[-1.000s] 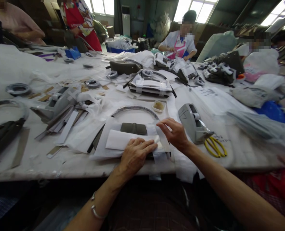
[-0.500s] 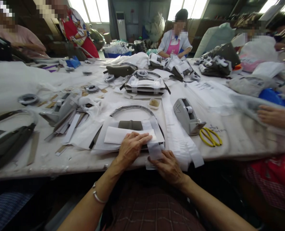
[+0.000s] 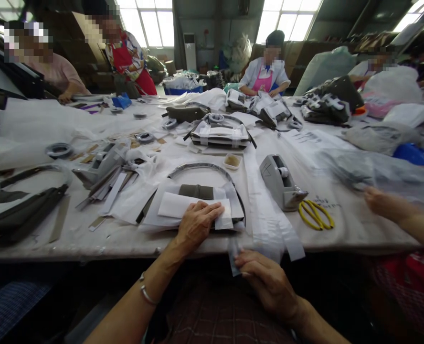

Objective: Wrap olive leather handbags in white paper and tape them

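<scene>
On the table in front of me lies a dark olive handbag [image 3: 188, 191], its front mostly covered with white sheets and its curved strap wrapped. My left hand [image 3: 199, 220] rests flat on a folded white sheet [image 3: 172, 204] on the bag, fingers stretched out. A translucent strip [image 3: 223, 221] lies over the sheet's right end, beside my fingertips. Just off the table edge, my right hand [image 3: 267, 279] pinches another short translucent strip [image 3: 233, 258] between thumb and fingers, apart from the bag.
To the right stand a grey tape dispenser [image 3: 281, 184] and yellow-handled scissors [image 3: 315, 215]. Long white strips [image 3: 269, 224] hang near the edge. Another bag [image 3: 22, 205] lies left. A co-worker's hand [image 3: 387, 205] holds clear plastic at right. A wrapped bag [image 3: 219, 136] sits farther back.
My right hand has pulled down and right, off the bag, with a strip in its fingers. My left hand stays on the sheet. The co-worker's hand at right has moved lower and nearer.
</scene>
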Tool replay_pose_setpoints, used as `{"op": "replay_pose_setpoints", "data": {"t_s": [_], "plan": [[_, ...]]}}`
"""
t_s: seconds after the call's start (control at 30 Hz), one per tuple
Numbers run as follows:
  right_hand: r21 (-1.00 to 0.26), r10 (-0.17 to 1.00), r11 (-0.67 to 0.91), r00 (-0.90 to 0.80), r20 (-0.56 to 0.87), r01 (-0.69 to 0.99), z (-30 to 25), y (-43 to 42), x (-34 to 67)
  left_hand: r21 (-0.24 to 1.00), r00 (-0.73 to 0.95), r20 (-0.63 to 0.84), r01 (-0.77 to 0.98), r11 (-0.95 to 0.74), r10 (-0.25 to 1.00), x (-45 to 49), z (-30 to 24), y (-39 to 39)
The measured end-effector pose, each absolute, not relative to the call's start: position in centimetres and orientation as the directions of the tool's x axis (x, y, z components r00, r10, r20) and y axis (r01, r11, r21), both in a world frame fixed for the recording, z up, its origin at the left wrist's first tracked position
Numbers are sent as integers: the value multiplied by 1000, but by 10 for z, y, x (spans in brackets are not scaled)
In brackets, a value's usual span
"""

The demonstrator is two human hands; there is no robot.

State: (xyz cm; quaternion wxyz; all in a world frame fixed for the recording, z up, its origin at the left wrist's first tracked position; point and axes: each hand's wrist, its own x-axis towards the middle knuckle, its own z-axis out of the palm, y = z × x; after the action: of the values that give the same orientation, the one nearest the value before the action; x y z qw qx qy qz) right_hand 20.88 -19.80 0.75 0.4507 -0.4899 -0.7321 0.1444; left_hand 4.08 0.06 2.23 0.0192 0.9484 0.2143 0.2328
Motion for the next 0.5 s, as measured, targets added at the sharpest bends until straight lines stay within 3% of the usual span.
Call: {"op": "replay_pose_setpoints", "data": {"t_s": [0.2,0.37,0.5], "plan": [[-585,845,508,-231,483,633,15,-172,177,95,824,402,396,-913,399,40,22,2],[-731,891,444,-172,420,519,30,-159,179,116,835,373,391,-913,405,40,23,2],[-735,888,450,-170,427,508,24,-164,176,188,817,395,376,-907,420,40,23,1]]}}
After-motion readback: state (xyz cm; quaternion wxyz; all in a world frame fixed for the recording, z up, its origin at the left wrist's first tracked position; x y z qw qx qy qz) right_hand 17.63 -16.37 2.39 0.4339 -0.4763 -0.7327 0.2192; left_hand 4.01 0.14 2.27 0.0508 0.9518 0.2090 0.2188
